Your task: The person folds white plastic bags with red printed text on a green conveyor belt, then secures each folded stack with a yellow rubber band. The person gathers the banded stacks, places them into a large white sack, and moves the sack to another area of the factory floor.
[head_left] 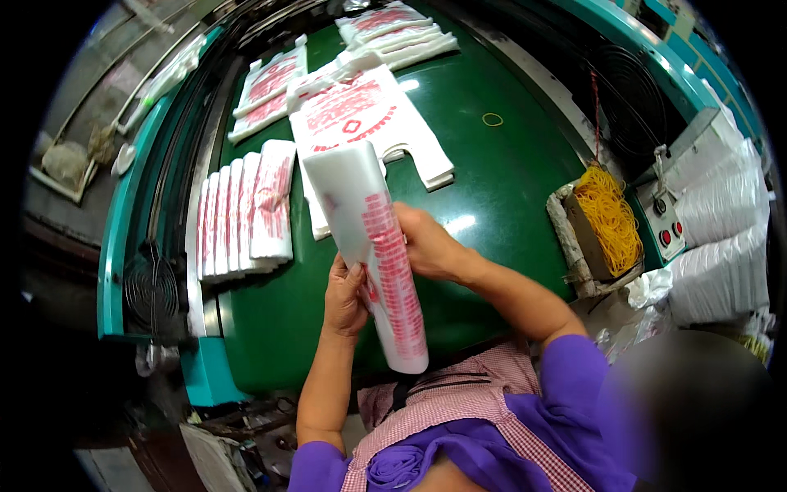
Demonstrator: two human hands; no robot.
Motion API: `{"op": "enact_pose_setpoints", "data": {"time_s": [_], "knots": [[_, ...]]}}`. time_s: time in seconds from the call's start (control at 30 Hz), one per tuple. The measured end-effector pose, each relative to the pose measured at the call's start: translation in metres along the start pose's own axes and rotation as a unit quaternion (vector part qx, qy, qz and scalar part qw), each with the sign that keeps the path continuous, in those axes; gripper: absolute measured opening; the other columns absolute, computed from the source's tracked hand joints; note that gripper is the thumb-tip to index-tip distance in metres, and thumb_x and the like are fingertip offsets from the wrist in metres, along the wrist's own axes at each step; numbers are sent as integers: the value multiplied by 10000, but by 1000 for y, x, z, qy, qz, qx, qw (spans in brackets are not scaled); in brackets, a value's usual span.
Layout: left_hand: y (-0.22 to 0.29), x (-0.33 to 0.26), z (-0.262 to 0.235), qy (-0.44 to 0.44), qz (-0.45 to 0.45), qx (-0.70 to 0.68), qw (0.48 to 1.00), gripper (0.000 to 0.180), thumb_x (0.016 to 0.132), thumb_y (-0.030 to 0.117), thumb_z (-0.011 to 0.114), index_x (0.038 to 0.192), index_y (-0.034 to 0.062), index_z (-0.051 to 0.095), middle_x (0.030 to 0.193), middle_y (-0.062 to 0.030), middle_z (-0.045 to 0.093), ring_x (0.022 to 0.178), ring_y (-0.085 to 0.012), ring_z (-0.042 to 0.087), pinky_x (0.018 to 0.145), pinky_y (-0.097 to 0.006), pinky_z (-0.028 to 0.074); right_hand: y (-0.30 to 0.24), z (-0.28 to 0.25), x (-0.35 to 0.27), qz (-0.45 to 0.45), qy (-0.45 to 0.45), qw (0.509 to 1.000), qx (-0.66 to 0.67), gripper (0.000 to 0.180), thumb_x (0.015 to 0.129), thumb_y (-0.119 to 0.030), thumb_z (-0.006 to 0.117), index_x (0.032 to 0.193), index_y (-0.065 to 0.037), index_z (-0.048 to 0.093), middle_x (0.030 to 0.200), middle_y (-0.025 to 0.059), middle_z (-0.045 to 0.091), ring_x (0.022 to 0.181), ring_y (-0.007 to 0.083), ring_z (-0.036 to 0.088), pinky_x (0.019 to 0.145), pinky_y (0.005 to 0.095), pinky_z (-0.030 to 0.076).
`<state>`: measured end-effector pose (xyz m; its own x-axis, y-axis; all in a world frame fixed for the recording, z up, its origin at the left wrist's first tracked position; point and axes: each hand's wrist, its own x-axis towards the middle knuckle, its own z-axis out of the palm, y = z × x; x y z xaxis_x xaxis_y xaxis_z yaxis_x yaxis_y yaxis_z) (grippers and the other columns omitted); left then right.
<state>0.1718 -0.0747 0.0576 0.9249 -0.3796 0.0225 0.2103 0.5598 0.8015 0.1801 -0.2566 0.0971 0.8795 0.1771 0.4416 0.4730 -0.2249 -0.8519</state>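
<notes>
Between my two hands I hold a folded bundle of white plastic bags (361,221) with red print, tilted over the near part of the green table. My left hand (345,297) grips its left edge, thumb on the front face. My right hand (426,242) holds the right edge, its fingertips hidden behind the bundle. Just beyond lies a flat stack of white T-shirt bags (352,111) with red print, handles toward me. To the left stands a row of several folded bag bundles (246,213), side by side.
More bag stacks lie at the far left (273,82) and far end (398,33) of the green table (500,197). A rubber band (492,120) lies right of them. At right are a box of yellow rubber bands (608,221), a control box (662,230) and white bag piles (721,221).
</notes>
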Motion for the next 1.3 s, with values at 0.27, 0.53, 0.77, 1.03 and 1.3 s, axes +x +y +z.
{"op": "enact_pose_setpoints", "data": {"time_s": [0.27, 0.53, 0.77, 1.03, 1.3], "knots": [[24, -33, -15, -115, -79, -139, 980, 418, 826, 111, 665, 1211, 41, 518, 1124, -78, 605, 967, -172, 605, 851, -311, 501, 0, 5, -33, 135, 56, 673, 725, 364, 881, 0, 480, 1231, -84, 426, 1077, 188, 549, 782, 202, 616, 609, 284, 516], [47, -35, -66, 55, -34, 382, 922, 501, 779, 72, 693, 1249, 38, 523, 777, -25, 582, 721, -79, 542, 711, -233, 467, -63, 17, -48, -68, -350, 920, 163, 403, 829, -1, 577, 1226, -51, 534, 1169, 157, 597, 867, 208, 657, 744, 328, 525], [46, 33, -67, 39, 119, 204, 971, 357, 848, 27, 525, 1204, 16, 507, 1112, -133, 590, 1023, -189, 562, 922, -308, 436, 33, 95, 5, 66, -11, 990, 126, 736, 818, -102, 631, 1398, -7, 188, 1286, 157, 471, 1114, 242, 531, 919, 339, 442], [86, 81, -128, 18, 333, 786, 521, 441, 732, 277, 659, 1160, 196, 587, 1302, -58, 474, 1301, -290, 316, 1023, -530, 256, 133, 125, 166, 146, -125, 980, 50, 390, 915, -277, 561, 1217, -30, 557, 989, 100, 655, 931, 199, 597, 814, 306, 464], [59, 146, -193, 112, 282, 862, 406, 262, 757, 283, 599, 990, 189, 672, 1186, -3, 547, 1248, -218, 380, 1002, -477, 275, 133, 12, 104, 23, -156, 859, -488, 259, 810, -143, 632, 1038, -24, 599, 1022, 136, 597, 972, 291, 552, 854, 391, 456]]}}
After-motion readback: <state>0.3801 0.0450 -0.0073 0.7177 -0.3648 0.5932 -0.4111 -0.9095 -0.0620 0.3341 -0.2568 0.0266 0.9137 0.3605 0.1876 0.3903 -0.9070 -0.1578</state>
